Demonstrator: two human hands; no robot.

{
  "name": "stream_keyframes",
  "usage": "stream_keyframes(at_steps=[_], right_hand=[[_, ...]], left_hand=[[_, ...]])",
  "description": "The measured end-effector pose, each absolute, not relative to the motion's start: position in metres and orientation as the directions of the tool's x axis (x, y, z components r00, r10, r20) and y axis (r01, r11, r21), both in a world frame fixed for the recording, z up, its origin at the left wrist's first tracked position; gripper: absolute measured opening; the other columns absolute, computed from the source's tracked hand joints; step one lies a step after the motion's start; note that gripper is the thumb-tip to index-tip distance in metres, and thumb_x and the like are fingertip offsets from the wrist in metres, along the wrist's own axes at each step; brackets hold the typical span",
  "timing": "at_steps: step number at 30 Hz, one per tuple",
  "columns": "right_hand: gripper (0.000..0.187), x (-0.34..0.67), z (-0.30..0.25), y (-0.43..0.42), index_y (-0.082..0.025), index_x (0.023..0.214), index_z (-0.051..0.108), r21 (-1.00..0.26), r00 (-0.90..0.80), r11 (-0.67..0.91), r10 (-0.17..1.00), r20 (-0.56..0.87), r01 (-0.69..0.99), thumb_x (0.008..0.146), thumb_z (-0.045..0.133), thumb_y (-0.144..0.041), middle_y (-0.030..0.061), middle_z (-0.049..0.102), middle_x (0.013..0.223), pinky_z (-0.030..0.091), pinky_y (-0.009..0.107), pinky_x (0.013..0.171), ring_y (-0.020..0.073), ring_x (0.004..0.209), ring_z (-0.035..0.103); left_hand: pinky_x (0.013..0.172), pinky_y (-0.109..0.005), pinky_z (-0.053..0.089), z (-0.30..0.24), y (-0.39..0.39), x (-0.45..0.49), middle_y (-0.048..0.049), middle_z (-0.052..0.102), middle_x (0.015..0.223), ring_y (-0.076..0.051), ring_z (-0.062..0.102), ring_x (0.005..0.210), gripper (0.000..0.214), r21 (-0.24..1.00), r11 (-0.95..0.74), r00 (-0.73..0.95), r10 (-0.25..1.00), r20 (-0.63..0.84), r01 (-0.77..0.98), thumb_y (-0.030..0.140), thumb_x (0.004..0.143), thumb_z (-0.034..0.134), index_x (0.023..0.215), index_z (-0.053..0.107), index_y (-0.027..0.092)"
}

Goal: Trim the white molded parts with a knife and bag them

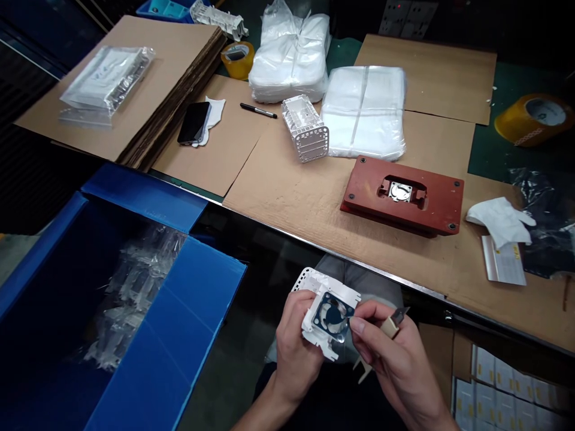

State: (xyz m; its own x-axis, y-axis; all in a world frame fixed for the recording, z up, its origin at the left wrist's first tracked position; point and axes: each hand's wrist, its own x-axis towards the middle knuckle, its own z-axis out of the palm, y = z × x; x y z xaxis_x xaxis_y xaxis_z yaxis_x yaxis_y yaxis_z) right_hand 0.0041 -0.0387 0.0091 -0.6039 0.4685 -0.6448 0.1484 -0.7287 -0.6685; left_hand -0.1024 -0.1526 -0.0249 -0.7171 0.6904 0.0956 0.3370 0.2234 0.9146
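Note:
My left hand (296, 335) is closed around a white plastic housing (344, 291), held over my lap below the table edge. On the housing's upward face lies a dark square piece with a round fan pattern (333, 315); I cannot tell whether it is a fan or a film. With thumb and forefinger together, my right hand (381, 338) touches this piece's right edge. A beige utility knife (390, 326) is tucked in the same hand, its dark blade end pointing up and right. What the fingertips pinch is too small to make out.
A red-brown fixture block (404, 194) stands on the cardboard-covered table, near another white housing (306, 129) and bagged white stacks (366, 111). An open blue bin (193, 299) with bagged parts is at left. A white glove (498, 220) lies right.

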Motion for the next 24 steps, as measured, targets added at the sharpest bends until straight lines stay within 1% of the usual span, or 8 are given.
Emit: stream_keyframes(at_steps=[3, 8, 24], right_hand=[[0.032, 0.0054, 0.0090, -0.0386, -0.016, 0.079, 0.067, -0.685, -0.594, -0.713, 0.489, -0.639, 0.150, 0.079, 0.083, -0.044, -0.0039, 0.051, 0.054, 0.029, 0.021, 0.047, 0.0067, 0.049, 0.039], [0.032, 0.0057, 0.0049, -0.0403, -0.016, 0.081, 0.068, -0.680, -0.602, -0.712, 0.469, -0.646, 0.176, 0.081, 0.082, -0.045, -0.0042, 0.050, 0.054, 0.030, 0.020, 0.047, 0.0067, 0.050, 0.040], [0.035, 0.0046, 0.0046, -0.0396, -0.016, 0.076, 0.064, -0.682, -0.587, -0.699, 0.466, -0.662, 0.215, 0.080, 0.081, -0.046, -0.0050, 0.048, 0.053, 0.028, 0.021, 0.047, 0.0066, 0.049, 0.036]], left_hand=[[0.077, -0.025, 0.051, -0.0246, -0.1528, -0.1022, -0.0009, 0.060, 0.104, -0.015, 0.062, 0.092, 0.021, 0.916, 0.242, -0.729, 0.680, 0.074, 0.319, 0.011, 0.085, 0.070, 0.100, 0.061, 0.023], [0.077, -0.025, 0.050, -0.0251, -0.1537, -0.1019, -0.0005, 0.060, 0.105, -0.015, 0.062, 0.092, 0.021, 0.920, 0.230, -0.725, 0.684, 0.078, 0.316, 0.012, 0.085, 0.071, 0.101, 0.062, 0.023], [0.076, -0.029, 0.051, -0.0253, -0.1544, -0.1032, -0.0028, 0.060, 0.106, -0.017, 0.062, 0.092, 0.021, 0.921, 0.206, -0.706, 0.701, 0.097, 0.331, 0.013, 0.086, 0.071, 0.102, 0.062, 0.023]])
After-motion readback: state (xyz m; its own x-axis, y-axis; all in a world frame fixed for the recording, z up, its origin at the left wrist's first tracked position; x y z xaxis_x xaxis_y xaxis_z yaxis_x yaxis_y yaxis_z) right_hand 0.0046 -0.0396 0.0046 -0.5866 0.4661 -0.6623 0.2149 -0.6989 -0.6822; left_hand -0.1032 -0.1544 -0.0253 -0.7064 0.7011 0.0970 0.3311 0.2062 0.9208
